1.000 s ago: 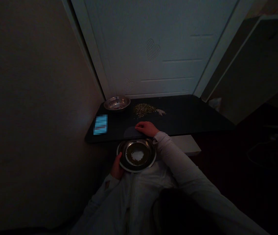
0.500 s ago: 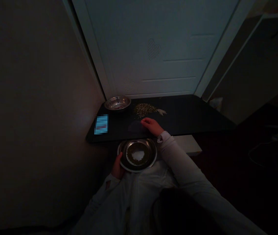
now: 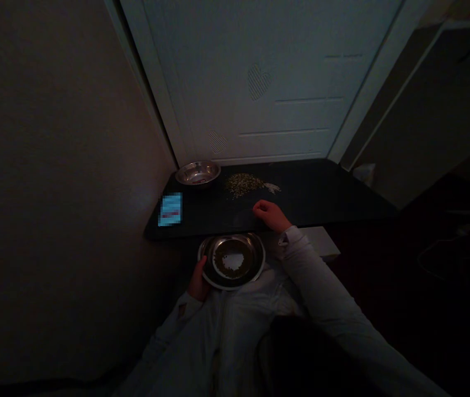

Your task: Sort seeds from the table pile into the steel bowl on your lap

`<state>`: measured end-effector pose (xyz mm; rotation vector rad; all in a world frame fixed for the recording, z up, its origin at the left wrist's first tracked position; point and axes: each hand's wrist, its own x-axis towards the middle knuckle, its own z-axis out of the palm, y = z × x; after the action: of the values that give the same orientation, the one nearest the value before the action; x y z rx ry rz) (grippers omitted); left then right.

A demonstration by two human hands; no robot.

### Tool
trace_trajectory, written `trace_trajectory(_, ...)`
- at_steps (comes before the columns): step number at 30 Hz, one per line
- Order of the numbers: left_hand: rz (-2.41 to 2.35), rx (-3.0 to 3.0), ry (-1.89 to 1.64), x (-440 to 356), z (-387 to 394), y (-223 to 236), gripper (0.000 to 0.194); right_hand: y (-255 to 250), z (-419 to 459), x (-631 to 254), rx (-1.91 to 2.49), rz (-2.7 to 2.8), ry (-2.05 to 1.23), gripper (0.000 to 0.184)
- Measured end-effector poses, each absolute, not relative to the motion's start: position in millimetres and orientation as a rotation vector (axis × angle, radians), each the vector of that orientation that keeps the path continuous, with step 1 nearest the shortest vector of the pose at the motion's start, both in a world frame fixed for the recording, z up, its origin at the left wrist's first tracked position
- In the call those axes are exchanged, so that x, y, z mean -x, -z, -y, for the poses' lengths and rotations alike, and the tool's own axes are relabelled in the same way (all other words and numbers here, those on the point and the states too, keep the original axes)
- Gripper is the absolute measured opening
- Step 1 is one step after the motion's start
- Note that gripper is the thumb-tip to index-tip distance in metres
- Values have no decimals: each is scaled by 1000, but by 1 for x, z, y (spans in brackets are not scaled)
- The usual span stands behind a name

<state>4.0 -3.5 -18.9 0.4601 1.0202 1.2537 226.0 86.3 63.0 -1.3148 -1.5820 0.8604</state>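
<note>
1. Head view: dim room, white door (image 3: 293, 66) across the top; dark table (image 3: 321, 193) mid-frame.
2. Heap of grains (image 3: 244, 184) lies above and left of the right hand (image 3: 271, 215), near but apart, its long axis roughly sideways. The right hand is the nearer one. A small pale pile (image 3: 273, 188) sits at the heap's right end.
3. Right hand: fingers curled in; cannot tell whether they pinch the faint translucent patch (image 3: 243, 217) just left of them.
4. Left hand (image 3: 198, 282), lower centre: thumb over the rim of a steel bowl (image 3: 255, 266), other fingers hidden. Bowl sits just below the table edge, small dark grains ringing its bottom.
5. Second bowl (image 3: 212, 177): upper left of the table, well apart from both hands.
6. Against one second ago: right hand farther right, patch fainter; left hand and held bowl about unchanged.
</note>
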Motion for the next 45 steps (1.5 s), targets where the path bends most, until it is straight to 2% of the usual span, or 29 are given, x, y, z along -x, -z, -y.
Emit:
trace_trajectory(8,-1009,-448,-1241,-10,3,15,28,-64,-85,-227,1294,1653,-929,11)
trace_trajectory(16,-1034,-477,-1267,-5,2,21,34,-60,-104,-217,1221,1645,-957,17)
trace_trajectory(45,-1022,-395,-1245,-8,2,15,26,-56,-108,-210,1194,1731,-1025,14)
